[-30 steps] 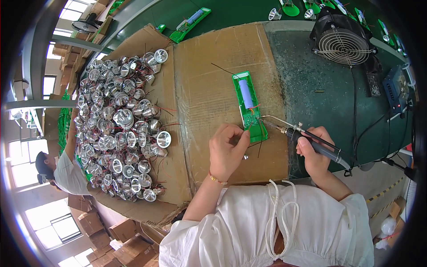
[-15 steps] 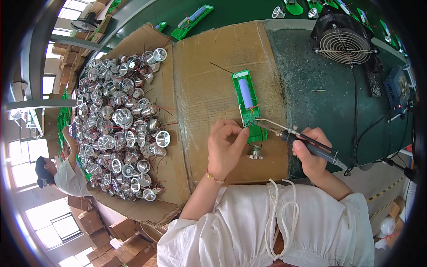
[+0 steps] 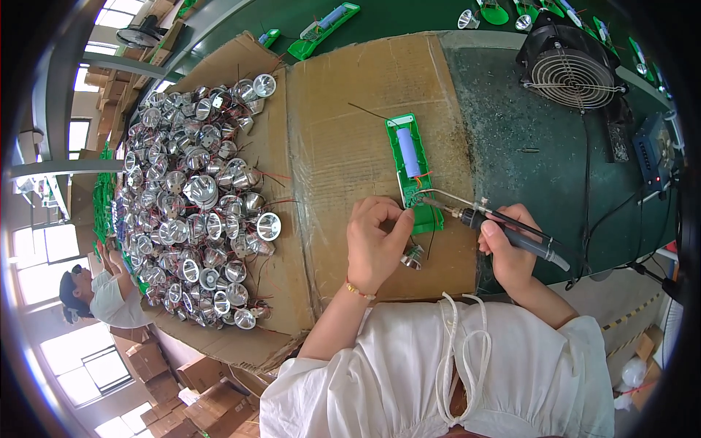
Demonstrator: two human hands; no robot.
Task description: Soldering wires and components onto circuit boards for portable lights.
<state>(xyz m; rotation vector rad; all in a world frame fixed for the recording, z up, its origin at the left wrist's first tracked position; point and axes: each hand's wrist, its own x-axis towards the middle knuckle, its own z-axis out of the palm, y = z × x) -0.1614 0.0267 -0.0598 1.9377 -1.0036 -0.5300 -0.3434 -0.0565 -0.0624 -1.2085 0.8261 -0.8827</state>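
Note:
A green plastic housing lies open on the cardboard, holding a purple cylindrical battery and a small circuit board. My left hand is closed in a pinch at the board's lower left; its fingertips hide whatever they grip. In my right hand is a soldering iron with a thin curved metal tube alongside. Its tip points at the board, close to my left fingertips. Just below the housing, a small silver reflector cup lies tilted beside my left hand, with thin wires near it.
A cardboard box full of silver reflector cups stands at left. Far right are a black fan and a blue soldering station with trailing cables. More green housings lie along the back. Another person works far left.
The reflector cup has tipped over and shifted slightly left. The iron's tip and my left fingers stay at the board. The view has shifted slightly.

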